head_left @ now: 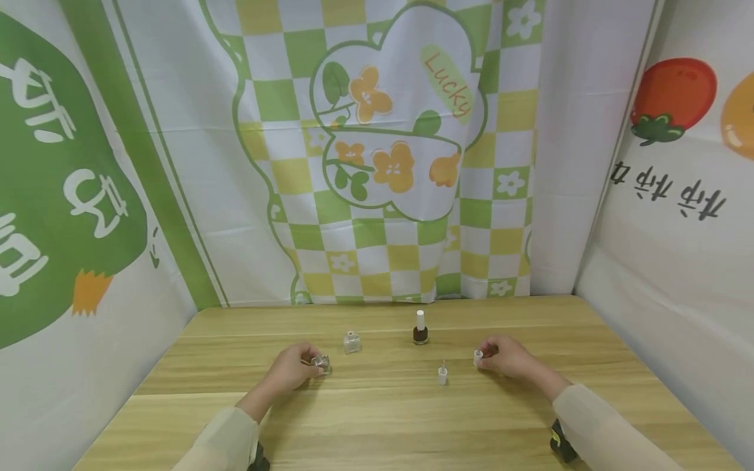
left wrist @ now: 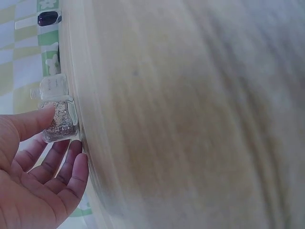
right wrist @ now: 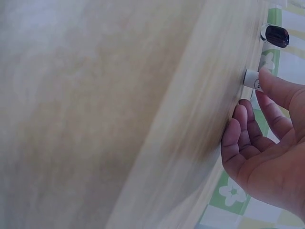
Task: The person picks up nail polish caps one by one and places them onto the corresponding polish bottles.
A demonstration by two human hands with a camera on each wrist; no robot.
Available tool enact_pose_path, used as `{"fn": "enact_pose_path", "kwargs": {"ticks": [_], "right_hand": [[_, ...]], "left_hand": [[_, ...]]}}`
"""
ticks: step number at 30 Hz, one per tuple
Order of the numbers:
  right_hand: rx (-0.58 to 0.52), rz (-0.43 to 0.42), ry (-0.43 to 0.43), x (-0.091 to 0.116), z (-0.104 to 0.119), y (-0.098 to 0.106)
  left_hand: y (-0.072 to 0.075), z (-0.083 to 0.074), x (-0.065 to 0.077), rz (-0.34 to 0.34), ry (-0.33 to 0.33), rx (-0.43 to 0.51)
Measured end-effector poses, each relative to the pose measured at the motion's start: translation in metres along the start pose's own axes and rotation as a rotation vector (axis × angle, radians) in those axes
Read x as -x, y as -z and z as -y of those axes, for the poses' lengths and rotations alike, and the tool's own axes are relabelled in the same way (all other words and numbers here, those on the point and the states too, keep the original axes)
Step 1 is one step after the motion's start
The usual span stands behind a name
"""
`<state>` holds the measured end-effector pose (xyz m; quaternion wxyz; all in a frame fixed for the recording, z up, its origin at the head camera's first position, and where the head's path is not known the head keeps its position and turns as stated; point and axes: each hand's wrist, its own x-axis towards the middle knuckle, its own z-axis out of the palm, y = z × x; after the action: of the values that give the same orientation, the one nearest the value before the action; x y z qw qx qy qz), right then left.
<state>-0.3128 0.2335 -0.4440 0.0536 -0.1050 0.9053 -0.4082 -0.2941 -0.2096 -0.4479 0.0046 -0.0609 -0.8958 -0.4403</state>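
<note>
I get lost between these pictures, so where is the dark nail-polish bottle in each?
Head: dark bottle, right of centre, below the middle.
Left wrist: dark bottle, near the top left corner.
Right wrist: dark bottle, near the top right corner.
Shared landmark: checked cloth, in all three.

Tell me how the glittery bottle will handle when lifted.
The glittery bottle will likely stay rigid and could break if dropped, since its clear walls look like glass. Its boxy shape makes rolling unlikely. Its smooth sides may feel slippery.
</note>
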Motion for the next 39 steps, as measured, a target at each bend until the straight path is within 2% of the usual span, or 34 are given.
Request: {"fn": "enact_pose_path", "kwargs": {"ticks": [12, 20, 30, 39], "right_hand": [[0.023, -0.028, 0.016, 0.002, -0.001, 0.004], [-0.024, -0.036, 0.044, 0.001, 0.0, 0.008], [-0.029, -0.039, 0.087, 0.004, 0.016, 0.021], [-0.1, -0.028, 0.075, 0.009, 0.027, 0.029]], "left_hand": [[-0.002, 0.002, -0.002, -0.002, 0.0, 0.007], [0.001, 0.001, -0.001, -0.01, -0.008, 0.026], [0.013, -0.006, -0.001, -0.045, -0.038, 0.007], [0.018, -0.015, 0.001, -0.052, -0.031, 0.016]]}}
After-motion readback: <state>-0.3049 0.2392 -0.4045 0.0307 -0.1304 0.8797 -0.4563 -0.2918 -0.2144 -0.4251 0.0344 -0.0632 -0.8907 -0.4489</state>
